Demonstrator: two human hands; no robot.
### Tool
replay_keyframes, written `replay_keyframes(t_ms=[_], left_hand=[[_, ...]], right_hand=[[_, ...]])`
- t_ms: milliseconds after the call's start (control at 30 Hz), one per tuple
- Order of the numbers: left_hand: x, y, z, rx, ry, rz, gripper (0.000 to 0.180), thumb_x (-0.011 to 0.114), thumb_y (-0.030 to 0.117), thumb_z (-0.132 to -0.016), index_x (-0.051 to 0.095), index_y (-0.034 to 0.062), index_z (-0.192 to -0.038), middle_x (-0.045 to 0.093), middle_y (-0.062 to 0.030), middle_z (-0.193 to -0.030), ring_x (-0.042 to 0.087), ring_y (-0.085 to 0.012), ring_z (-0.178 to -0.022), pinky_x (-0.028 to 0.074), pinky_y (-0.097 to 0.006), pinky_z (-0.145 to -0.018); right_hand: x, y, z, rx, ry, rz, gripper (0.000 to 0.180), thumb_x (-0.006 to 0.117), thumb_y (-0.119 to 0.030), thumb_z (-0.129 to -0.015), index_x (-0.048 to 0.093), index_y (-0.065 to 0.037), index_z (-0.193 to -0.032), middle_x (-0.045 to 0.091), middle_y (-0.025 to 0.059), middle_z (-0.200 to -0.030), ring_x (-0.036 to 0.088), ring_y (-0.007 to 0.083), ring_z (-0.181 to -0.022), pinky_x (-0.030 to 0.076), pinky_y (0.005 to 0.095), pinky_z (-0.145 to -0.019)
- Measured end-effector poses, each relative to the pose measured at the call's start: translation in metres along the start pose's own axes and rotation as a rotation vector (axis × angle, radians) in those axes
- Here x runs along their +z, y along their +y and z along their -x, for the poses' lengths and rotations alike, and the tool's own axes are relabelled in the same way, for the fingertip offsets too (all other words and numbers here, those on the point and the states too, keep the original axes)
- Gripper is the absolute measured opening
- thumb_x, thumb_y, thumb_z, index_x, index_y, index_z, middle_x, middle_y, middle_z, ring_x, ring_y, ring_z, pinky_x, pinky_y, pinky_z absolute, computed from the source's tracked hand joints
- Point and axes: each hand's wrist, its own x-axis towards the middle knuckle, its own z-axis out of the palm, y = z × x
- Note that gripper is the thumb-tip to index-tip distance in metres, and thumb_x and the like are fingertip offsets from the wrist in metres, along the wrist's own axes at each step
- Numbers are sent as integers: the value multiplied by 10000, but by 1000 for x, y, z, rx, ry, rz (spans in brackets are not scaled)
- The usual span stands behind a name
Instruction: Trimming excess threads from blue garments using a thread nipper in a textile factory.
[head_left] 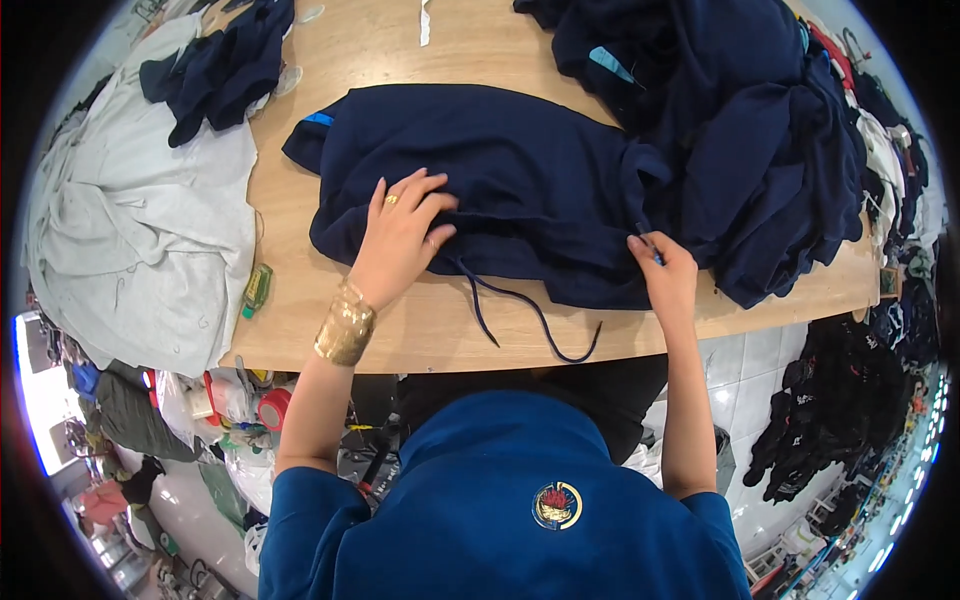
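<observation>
Hands (400,222) on navy garment (470,140), drawstring (510,292) trailing on wooden table (430,345).

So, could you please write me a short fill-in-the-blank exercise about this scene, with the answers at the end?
The left hand rests on the navy garment, while a small dark object is in the ____ hand.
The garment's drawstring shows ____ loose ends.
The wide cuff is ____ in colour.
The pale grey cloth lies at the person's ____ side of the table.
Missing words: right; two; gold; left.
</observation>
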Motion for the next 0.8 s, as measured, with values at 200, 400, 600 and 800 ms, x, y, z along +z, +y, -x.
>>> replay_keyframes(t_ms=[200, 400, 600, 800], left_hand=[[-38, -19, -9, -307, -88, 1017, 237, 543, 170, -927, 499, 28, -742, 367, 86, -697, 325, -19, -665, 294, -182, -585], [-54, -25, -5, -423, -124, 1092, 251, 531, 172, -931, 472, 45, -723, 357, 93, -696, 305, -13, -665, 270, -175, -585], [-60, -25, -1, -445, -69, 1048, 259, 532, 178, -929, 457, 60, -710, 339, 93, -682, 293, -15, -656, 265, -185, -584], [-63, -24, 3, -448, -62, 1019, 270, 534, 179, -928, 442, 66, -702, 334, 91, -685, 289, -15, -657, 261, -187, -583]], right_hand=[[-40, -13, -2, 373, 129, -848, 104, 693, -202, -805, 627, -121, -814, 516, -116, -674, 446, -15, -579, 245, 139, -491], [-46, -13, -4, 273, 124, -853, 115, 705, -174, -792, 635, -88, -820, 556, -69, -721, 488, 27, -676, 338, 187, -621], [-47, -14, -5, 273, 61, -887, 70, 671, -109, -826, 632, -74, -872, 561, -56, -768, 547, 56, -769, 398, 191, -740], [-45, -15, -4, 268, 53, -915, 88, 681, -103, -816, 628, -70, -878, 566, -49, -760, 560, 62, -767, 410, 193, -730]])
